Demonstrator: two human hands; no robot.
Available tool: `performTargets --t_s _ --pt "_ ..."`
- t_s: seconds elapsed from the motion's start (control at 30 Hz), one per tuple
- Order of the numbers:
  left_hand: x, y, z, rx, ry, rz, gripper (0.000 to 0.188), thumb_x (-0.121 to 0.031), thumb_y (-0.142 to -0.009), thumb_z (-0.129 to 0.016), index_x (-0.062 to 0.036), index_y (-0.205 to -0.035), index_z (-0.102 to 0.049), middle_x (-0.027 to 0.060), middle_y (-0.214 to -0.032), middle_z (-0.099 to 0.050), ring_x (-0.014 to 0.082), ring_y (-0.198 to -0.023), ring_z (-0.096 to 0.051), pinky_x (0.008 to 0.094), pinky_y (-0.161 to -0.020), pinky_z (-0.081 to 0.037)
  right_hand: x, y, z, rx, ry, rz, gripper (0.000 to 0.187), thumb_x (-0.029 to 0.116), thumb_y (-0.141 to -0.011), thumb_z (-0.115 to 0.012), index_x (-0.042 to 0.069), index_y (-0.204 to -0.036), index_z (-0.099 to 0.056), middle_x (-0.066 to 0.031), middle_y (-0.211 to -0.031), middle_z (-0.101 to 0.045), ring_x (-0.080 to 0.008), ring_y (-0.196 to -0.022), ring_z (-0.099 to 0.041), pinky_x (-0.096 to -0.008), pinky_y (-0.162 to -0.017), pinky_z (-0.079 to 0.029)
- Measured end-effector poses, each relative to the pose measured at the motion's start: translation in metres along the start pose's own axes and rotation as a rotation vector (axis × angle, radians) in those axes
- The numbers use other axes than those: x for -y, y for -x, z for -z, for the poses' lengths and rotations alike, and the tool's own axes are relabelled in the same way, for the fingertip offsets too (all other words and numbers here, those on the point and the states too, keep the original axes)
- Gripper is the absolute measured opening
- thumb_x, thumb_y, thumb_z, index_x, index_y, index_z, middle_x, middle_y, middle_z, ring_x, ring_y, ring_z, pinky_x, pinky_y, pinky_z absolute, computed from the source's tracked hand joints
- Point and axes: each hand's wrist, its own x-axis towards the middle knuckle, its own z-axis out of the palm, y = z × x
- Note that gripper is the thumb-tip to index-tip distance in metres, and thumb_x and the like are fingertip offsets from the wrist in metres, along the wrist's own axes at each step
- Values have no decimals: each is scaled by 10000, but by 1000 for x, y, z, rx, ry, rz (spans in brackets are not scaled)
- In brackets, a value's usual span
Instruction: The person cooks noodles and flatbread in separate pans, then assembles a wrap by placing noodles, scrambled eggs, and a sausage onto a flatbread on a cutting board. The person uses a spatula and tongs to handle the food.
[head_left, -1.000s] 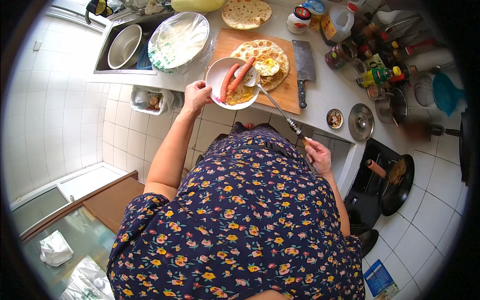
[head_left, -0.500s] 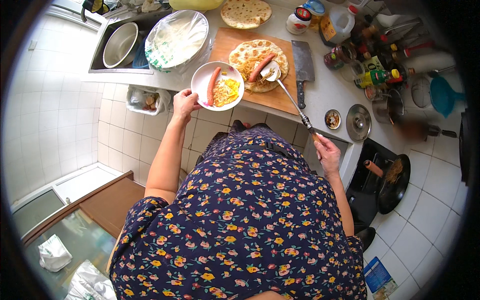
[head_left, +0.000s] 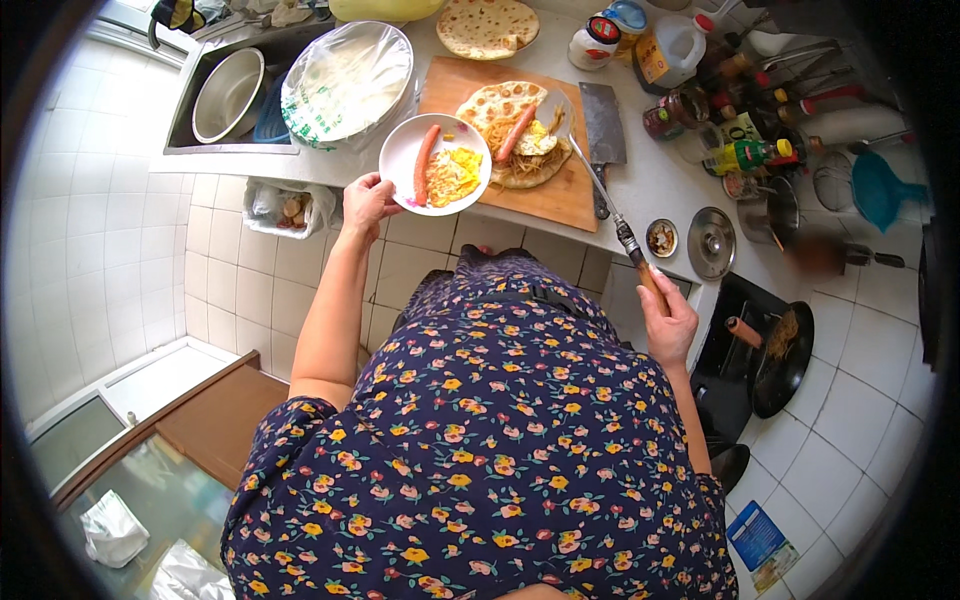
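Note:
My left hand [head_left: 370,207] pinches the rim of a white plate [head_left: 404,146], held out over the counter's front edge. A sausage [head_left: 426,166] and some yellow fried egg [head_left: 454,176] lie on this plate. In my right hand [head_left: 668,320] is the wooden handle of a long metal spatula [head_left: 612,212]. Its head is tilted on edge beside the filling of a round flatbread [head_left: 497,100]. Brown shreds [head_left: 534,166], another sausage [head_left: 517,130] and a piece of egg [head_left: 537,140] rest on that bread. Under the bread is a wooden cutting board [head_left: 447,88].
A cleaver [head_left: 602,125] lies at the board's right edge. Behind stands another flatbread [head_left: 487,28]. To the left are a plastic-covered bowl [head_left: 348,80] and a sink holding a basin [head_left: 228,98]. Bottles [head_left: 748,155], a pot lid [head_left: 711,243] and a frying pan [head_left: 782,365] are rightward.
A piece of egg has come off the spatula onto the flatbread's filling, beside the sausage. The spatula head has tipped and shifted right. The plate stays nearly in place.

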Motion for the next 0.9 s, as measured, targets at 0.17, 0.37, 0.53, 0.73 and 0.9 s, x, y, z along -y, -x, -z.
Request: performTargets --t_s 0.17,0.37,0.53,0.73,0.9 --pt "-6 -7 -7 39 34 14 267 -48 -723 -546 43 -974 -536 94 -801 -606 155 -642 -611 270 -559 -535 21 -3 -13 -16 273 71 356 57 -713 -675 129 -1058 -624 -39 -638 -512 -173 -514 -516 -286 -490 -415" --pt "-22 -12 -13 50 23 -3 268 -42 -720 -538 46 -974 -530 94 -802 -604 156 -637 -608 268 -556 -534 26 1 -17 -13 380 197 368 46 -694 -682 152 -1043 -631 -35 -609 -464 -184 -485 -490 -292 -450 -388" --pt "-28 -23 -19 94 23 10 262 -35 -725 -536 49 -973 -528 95 -804 -602 158 -622 -605 264 -546 -533 35 1 -19 -36 389 137 333 49 -699 -676 140 -1017 -642 -41 -600 -457 -187 -480 -488 -296 -450 -388" --pt "-34 -30 -32 146 46 7 245 -16 -727 -532 50 -962 -531 84 -790 -592 146 -617 -599 254 -535 -530 39 5 -22 -80 222 -62 276 48 -707 -668 80 -981 -647 -70 -715 -589 -187 -589 -583 -274 -529 -446" --pt "-41 -24 -43 191 45 -108 177 -19 -754 -529 59 -912 -551 88 -788 -593 145 -625 -607 259 -543 -544 53 8 -25 -123 86 -165 267 47 -712 -672 38 -977 -642 -116 -821 -640 -194 -694 -629 -258 -617 -474"
